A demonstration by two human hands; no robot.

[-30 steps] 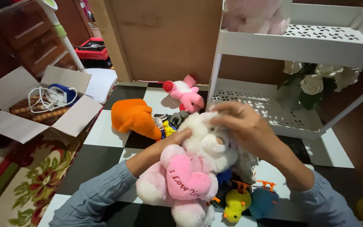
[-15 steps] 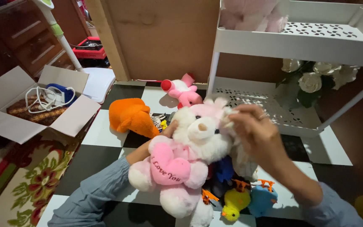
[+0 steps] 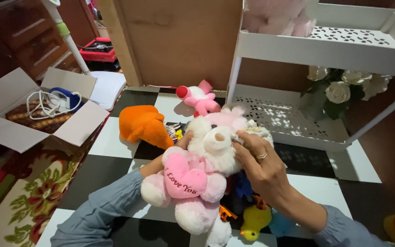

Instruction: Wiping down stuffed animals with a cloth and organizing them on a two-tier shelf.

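Observation:
A white and pink teddy bear with a pink heart on its chest is held upright over the checkered floor. My left hand is mostly hidden behind the bear, gripping the back of its head. My right hand, with a ring, grips the bear's cheek and ear on the right side. Beneath the bear lie small toys, among them a yellow chick and a blue toy.
An orange plush and a small pink plush lie on the black and white floor. A white shelf rack stands at the right with white roses behind it. An open cardboard box with a cable sits left, beside a floral rug.
The bear was lifted and turned from face-down to upright. My right hand slid from the top of its head down to its right cheek.

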